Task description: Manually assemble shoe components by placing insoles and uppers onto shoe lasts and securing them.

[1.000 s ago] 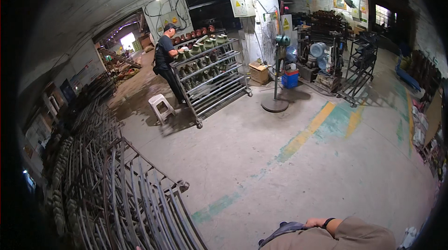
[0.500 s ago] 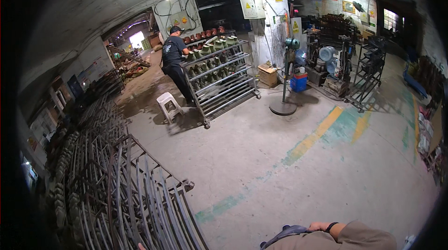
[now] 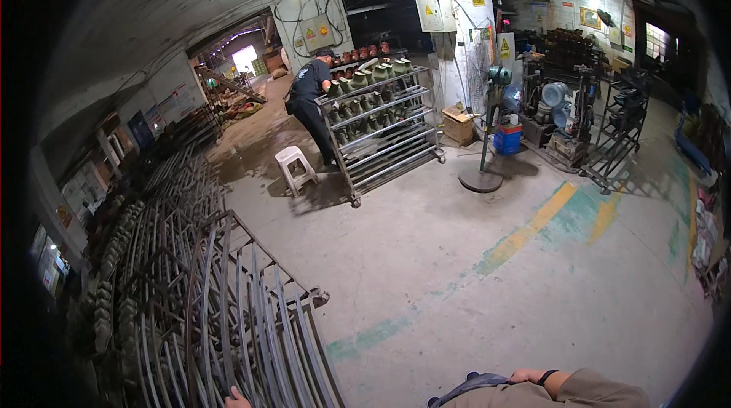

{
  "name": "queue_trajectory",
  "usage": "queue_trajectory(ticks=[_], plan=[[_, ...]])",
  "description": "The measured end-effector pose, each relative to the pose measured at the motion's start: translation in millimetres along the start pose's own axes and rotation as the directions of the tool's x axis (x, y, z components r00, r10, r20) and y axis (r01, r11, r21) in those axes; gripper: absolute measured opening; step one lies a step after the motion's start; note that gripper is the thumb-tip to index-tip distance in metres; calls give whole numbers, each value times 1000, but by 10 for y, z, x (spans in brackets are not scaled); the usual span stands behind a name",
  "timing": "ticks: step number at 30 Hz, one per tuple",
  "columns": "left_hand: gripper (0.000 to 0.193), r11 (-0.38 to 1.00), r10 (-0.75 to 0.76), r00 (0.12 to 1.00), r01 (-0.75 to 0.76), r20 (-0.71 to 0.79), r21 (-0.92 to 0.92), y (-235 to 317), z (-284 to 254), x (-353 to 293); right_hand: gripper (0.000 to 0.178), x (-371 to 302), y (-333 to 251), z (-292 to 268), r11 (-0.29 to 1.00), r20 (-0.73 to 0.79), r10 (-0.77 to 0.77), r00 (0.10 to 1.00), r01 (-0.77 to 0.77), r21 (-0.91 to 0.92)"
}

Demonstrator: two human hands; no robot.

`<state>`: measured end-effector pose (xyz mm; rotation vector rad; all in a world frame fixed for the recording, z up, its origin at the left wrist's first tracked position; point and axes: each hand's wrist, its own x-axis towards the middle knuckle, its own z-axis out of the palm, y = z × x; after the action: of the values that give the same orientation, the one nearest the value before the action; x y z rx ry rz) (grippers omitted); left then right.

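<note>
At the lower edge, only the tip of my left hand [image 3: 237, 399] shows, next to the bars of a dark metal rack [image 3: 228, 309]. Whether it touches the bars I cannot tell, as most of its fingers are out of sight. My right hand [image 3: 527, 375], with a dark band at the wrist, lies close to my body over brown clothing. Its fingers look curled, beside a dark grey-blue item [image 3: 474, 385] of unclear kind; what they hold, if anything, is hidden.
A person [image 3: 311, 96] in dark clothes leans over a wheeled rack [image 3: 388, 153] of green boot-shaped forms. Nearby stand a white stool [image 3: 295, 169], a pedestal fan [image 3: 481, 181], a cardboard box [image 3: 458, 128], a blue crate [image 3: 506, 141] and a pillar [image 3: 449, 50]. Nested racks line the left.
The scene has shifted slightly right in view. More of my left hand shows at the lower edge. The person at the rack bends lower; my right hand stays by my body.
</note>
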<state>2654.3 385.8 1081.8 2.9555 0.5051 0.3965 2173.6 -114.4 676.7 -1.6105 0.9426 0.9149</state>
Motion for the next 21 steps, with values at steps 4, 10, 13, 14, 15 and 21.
queue_trajectory(ticks=[4, 10, 13, 14, 15, 21], plan=[[65, 1000, 11, 1000, -11, 8, 3, 10, 27, 9, 51, -118, 63, -50, 983, 81, -151, 985, 142, 116], [65, 999, 34, 999, -33, -39, 27, -39, 197, 96, 51, -362, -141, -35, 991, -58, -107, 993, 111, 72], [65, 998, 53, 998, -52, -24, 27, -200, 260, 166, 58, -228, -116, -27, 990, -41, -127, 991, 129, 55], [65, 1000, 20, 999, -20, -29, 19, -122, 188, 112, 58, -185, -107, -22, 991, -35, -126, 991, 128, 48], [65, 1000, -7, 1000, 7, -31, 4, -44, 140, 84, 59, -110, -37, -32, 990, -33, -142, 989, 142, 12], [66, 999, 24, 998, -22, -50, 40, -30, 155, 75, 63, -9, 17, -32, 987, -48, -117, 992, 111, -114]])
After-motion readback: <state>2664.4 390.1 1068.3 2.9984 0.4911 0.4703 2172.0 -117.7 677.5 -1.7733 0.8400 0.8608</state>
